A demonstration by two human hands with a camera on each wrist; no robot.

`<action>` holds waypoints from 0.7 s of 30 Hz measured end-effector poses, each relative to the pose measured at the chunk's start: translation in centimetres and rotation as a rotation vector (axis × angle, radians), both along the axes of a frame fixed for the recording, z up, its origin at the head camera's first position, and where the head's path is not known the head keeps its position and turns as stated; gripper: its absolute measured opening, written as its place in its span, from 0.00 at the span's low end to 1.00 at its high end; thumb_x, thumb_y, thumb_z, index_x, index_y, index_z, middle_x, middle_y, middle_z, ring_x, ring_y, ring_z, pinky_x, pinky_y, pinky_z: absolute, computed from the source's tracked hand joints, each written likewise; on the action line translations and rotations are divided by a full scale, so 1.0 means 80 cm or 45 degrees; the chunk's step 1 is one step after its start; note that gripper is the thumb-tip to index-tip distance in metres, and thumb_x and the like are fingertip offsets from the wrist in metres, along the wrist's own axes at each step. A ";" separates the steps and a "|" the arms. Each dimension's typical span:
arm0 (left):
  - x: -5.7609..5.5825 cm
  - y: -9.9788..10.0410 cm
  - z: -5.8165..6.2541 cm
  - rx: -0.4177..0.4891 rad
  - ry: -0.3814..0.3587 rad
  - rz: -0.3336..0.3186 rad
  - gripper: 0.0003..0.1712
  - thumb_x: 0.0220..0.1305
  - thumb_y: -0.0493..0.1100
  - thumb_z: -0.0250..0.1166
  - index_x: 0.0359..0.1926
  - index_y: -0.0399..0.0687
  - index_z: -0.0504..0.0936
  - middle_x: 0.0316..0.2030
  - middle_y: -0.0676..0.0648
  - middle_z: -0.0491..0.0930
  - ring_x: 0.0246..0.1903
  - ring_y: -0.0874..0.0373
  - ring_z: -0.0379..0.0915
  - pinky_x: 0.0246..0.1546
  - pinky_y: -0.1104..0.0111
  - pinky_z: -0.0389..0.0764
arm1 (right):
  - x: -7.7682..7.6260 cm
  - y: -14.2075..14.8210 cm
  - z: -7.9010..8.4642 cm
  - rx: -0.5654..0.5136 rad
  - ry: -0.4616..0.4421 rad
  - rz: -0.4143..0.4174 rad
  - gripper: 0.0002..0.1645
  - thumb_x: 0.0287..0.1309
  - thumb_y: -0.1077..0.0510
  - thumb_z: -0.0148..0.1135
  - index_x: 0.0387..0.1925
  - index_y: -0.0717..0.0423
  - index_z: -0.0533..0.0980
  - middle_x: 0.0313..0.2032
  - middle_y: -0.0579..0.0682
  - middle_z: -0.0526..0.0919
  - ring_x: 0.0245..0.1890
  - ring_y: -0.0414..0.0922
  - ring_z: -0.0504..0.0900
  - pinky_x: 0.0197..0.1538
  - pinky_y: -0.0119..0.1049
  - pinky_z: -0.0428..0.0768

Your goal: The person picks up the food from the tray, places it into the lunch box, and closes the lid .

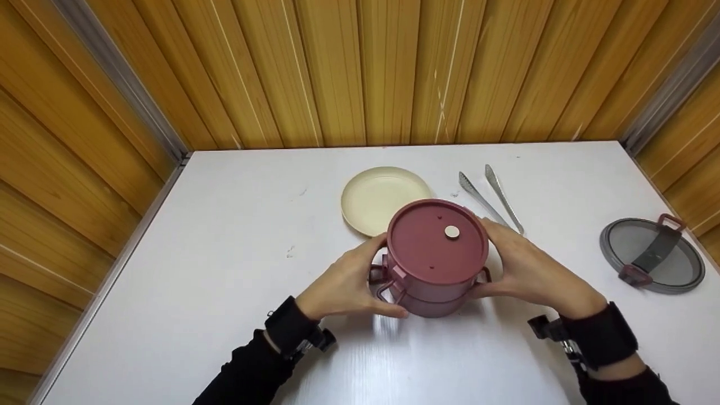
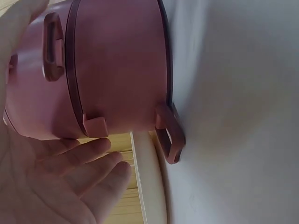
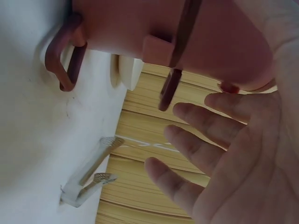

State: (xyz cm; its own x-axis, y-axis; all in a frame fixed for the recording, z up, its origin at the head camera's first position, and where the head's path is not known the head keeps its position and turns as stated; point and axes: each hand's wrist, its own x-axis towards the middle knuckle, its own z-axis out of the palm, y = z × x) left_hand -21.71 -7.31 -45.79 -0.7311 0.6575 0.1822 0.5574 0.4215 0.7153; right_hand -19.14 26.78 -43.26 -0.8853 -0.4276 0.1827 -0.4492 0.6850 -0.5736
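Observation:
A dark red two-tier lidded pot (image 1: 439, 242) stands upright on the white table, with a pale round knob on its lid and looped side handles. My left hand (image 1: 354, 281) is around its left side, thumb at the front. In the left wrist view that hand's fingers (image 2: 100, 177) extend past the pot, spread and relaxed. Around the right side is my right hand (image 1: 529, 267), its thumb near a handle. The right wrist view shows its fingers (image 3: 196, 144) straight and fanned out beside the upper tier. Contact on the pot's far side is hidden.
A cream plate (image 1: 368, 197) lies behind the pot, partly covered by it. Silver tongs (image 1: 498, 194) rest to the plate's right, their arms spread. Near the right table edge sits a round grey see-through lid (image 1: 683, 261) with dark red clasps. Wood-patterned walls (image 1: 332, 73) border the table.

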 end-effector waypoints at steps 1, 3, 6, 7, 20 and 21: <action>0.001 0.001 0.000 0.010 0.001 -0.001 0.77 0.41 0.58 0.94 0.87 0.66 0.57 0.80 0.56 0.72 0.78 0.59 0.70 0.80 0.53 0.74 | -0.001 0.000 -0.001 -0.020 -0.011 0.011 0.74 0.38 0.44 0.96 0.85 0.37 0.63 0.79 0.52 0.74 0.81 0.60 0.70 0.79 0.73 0.68; 0.002 0.002 -0.001 0.033 0.005 -0.013 0.75 0.42 0.56 0.94 0.87 0.66 0.57 0.79 0.56 0.73 0.76 0.59 0.73 0.79 0.52 0.76 | -0.004 0.000 -0.002 -0.043 -0.031 0.026 0.73 0.36 0.46 0.97 0.84 0.34 0.65 0.79 0.49 0.75 0.81 0.59 0.70 0.79 0.73 0.69; 0.004 0.002 -0.001 0.059 0.015 -0.031 0.74 0.44 0.54 0.93 0.87 0.66 0.56 0.78 0.57 0.74 0.74 0.59 0.75 0.78 0.52 0.78 | -0.006 0.000 -0.002 -0.061 -0.052 0.047 0.71 0.35 0.47 0.97 0.82 0.33 0.68 0.79 0.46 0.76 0.81 0.58 0.71 0.79 0.73 0.69; 0.004 0.002 -0.001 0.060 0.015 -0.033 0.74 0.45 0.53 0.93 0.87 0.66 0.56 0.77 0.57 0.75 0.74 0.59 0.76 0.77 0.53 0.79 | -0.007 0.000 -0.002 -0.064 -0.056 0.054 0.71 0.35 0.48 0.97 0.82 0.33 0.69 0.78 0.45 0.76 0.81 0.57 0.72 0.79 0.72 0.69; 0.005 0.001 -0.002 0.044 -0.001 -0.061 0.73 0.49 0.50 0.91 0.89 0.62 0.55 0.70 0.47 0.84 0.63 0.53 0.87 0.69 0.58 0.86 | -0.005 0.000 -0.003 -0.032 -0.082 0.019 0.61 0.34 0.49 0.97 0.74 0.42 0.77 0.68 0.45 0.86 0.74 0.56 0.79 0.77 0.68 0.74; 0.005 0.001 -0.002 0.043 -0.001 -0.067 0.73 0.49 0.49 0.91 0.89 0.61 0.54 0.70 0.46 0.84 0.63 0.53 0.88 0.69 0.59 0.86 | -0.004 0.000 -0.003 -0.029 -0.078 0.016 0.61 0.34 0.50 0.97 0.74 0.42 0.77 0.67 0.45 0.86 0.73 0.56 0.79 0.77 0.67 0.74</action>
